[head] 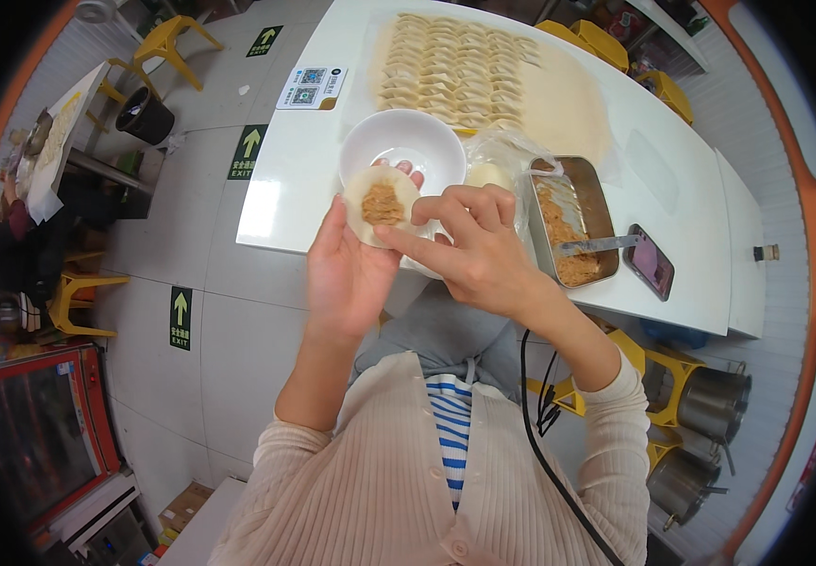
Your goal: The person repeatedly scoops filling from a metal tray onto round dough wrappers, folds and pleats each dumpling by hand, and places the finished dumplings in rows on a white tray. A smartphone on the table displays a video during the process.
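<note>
On the palm and fingers of my left hand (355, 272) lies a round dumpling wrapper (357, 191) with a mound of minced filling (382, 203) at its middle. My right hand (475, 247) is beside it, an extended finger touching the wrapper's lower edge and the other fingers bent near its right side. Behind the wrapper stands a white bowl (436, 138). A clear plastic bag (510, 148) with pale dough in it is right of the bowl. Farther right, a rectangular metal container (609, 212) holds filling and a flat metal spatula (595, 245).
Rows of folded dumplings (443, 71) lie at the back of the white table (277, 177). A phone (648, 262) lies right of the container, and a printed card (312, 88) at the left edge. A person (15, 247) is at another table far left. Yellow stools surround the tables.
</note>
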`<state>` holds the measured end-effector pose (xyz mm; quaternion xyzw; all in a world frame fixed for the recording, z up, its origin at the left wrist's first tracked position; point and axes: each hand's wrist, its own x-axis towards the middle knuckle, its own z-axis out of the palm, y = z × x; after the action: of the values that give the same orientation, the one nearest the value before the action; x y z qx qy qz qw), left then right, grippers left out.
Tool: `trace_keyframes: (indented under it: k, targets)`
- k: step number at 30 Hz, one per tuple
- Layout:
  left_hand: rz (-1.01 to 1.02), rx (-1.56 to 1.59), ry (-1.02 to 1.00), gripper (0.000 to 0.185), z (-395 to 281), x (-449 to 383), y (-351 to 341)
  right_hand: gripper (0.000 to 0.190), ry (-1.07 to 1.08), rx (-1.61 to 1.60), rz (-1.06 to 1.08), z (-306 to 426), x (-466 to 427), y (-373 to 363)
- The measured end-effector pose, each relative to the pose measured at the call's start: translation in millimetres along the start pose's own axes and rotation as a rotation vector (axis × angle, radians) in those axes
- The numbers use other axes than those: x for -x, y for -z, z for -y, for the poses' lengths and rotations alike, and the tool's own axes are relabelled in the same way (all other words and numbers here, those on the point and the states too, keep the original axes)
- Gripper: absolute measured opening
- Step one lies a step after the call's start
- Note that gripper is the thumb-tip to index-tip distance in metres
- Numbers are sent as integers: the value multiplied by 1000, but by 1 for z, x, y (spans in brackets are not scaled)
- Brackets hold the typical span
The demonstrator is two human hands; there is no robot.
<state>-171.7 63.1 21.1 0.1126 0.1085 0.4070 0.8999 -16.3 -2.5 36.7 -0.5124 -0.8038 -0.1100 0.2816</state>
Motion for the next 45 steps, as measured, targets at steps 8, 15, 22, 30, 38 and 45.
trace_keyframes:
  k: [8, 15, 22, 30, 38, 45]
  targets:
    - [-15, -105, -20, 54, 12, -1, -12, 48, -10, 49, -9, 0, 9, -4]
    - [-22, -113, -23, 54, 15, 0, -13, 44, 19, 99, 5, -3, 14, 0]
    - [-1, -39, -12, 53, 7, 3, -13, 49, 87, 222, -29, -16, 24, 15]
    - [60, 112, 44, 53, 5, 5, -11, 47, 37, 371, -185, -39, 27, 15]
    - [56, 124, 111, 53, 19, 5, -17, 23, 221, 286, -438, -23, 39, -5]
    - [47, -113, 194, 56, 33, 10, -25, 20, -11, 133, -392, -9, 42, 14]
